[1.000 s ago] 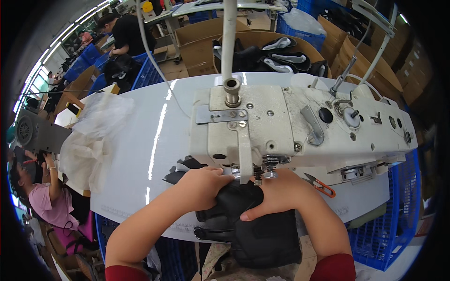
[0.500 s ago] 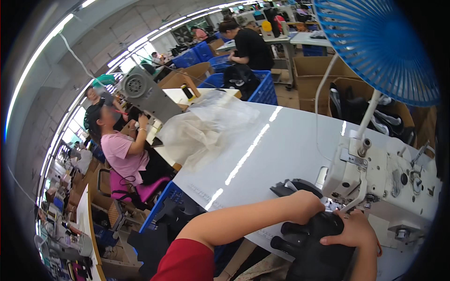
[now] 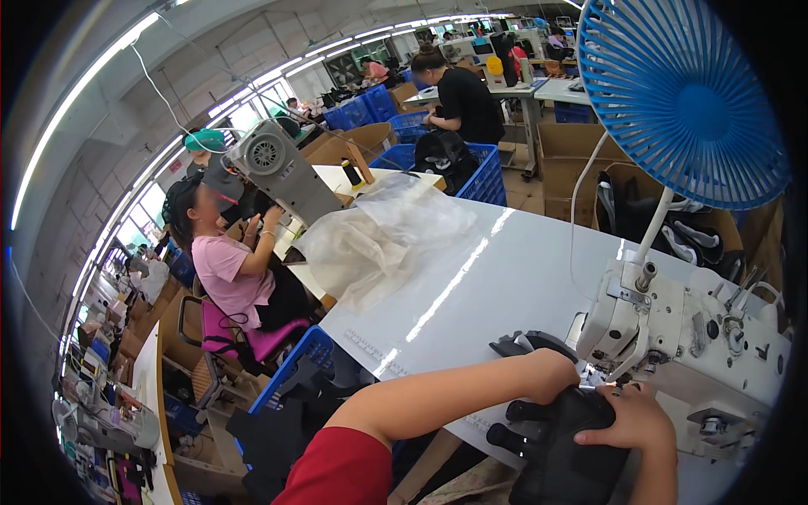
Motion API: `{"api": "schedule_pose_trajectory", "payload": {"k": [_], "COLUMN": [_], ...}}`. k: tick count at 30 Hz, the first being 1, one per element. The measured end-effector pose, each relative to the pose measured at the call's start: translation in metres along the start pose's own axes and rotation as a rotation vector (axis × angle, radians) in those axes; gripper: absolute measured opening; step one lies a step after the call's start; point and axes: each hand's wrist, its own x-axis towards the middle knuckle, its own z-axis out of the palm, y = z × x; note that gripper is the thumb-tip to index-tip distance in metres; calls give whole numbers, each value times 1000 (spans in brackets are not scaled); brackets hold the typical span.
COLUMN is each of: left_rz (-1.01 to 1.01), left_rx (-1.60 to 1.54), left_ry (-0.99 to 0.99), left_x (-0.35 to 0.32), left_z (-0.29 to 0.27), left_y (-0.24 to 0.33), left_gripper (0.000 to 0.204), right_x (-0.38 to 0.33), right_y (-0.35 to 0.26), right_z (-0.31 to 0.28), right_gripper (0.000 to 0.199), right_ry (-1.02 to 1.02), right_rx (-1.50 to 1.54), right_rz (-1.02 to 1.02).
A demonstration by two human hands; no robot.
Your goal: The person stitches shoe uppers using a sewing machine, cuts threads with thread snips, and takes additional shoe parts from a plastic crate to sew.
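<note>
A black padded piece with short rounded tabs lies under the head of a white sewing machine, its lower part hanging toward me. My right hand grips its right side, thumb stretched across the top and fingers near the needle area. Bent at the wrist, my left hand is at the piece's far left edge beside the presser foot; its fingers are hidden. My left forearm, in a red sleeve, crosses over the table edge. Just beyond the left hand lies a dark curved piece.
A blue fan stands above the machine. Crumpled clear plastic sheeting covers part of the white table. Left of me is a blue crate with black cut pieces. A person in pink sits at another machine; cartons stand behind.
The whole view has shifted slightly, so the surroundings sit lower and further right. Both hands stay at the black padded piece, which looks flatter near the right thumb.
</note>
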Motion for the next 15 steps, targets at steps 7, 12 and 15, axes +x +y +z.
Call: {"api": "schedule_pose_trajectory", "payload": {"k": [7,12,15], "left_rz": [-21,-9,-11], "left_rx": [10,77,75], "left_ry": [-26,-27,-75], "left_x": [-1,2,7], "left_z": [0,5,8], "left_y": [1,-4,-9], "left_gripper": [44,42,46], "right_x": [-5,-3,-1], "right_y": [5,6,12], "right_z": [4,5,6], "right_gripper": [109,103,96], "right_ry": [43,79,87], "right_rx": [-48,-25,-63], "right_rz": [-58,-92,-129]}}
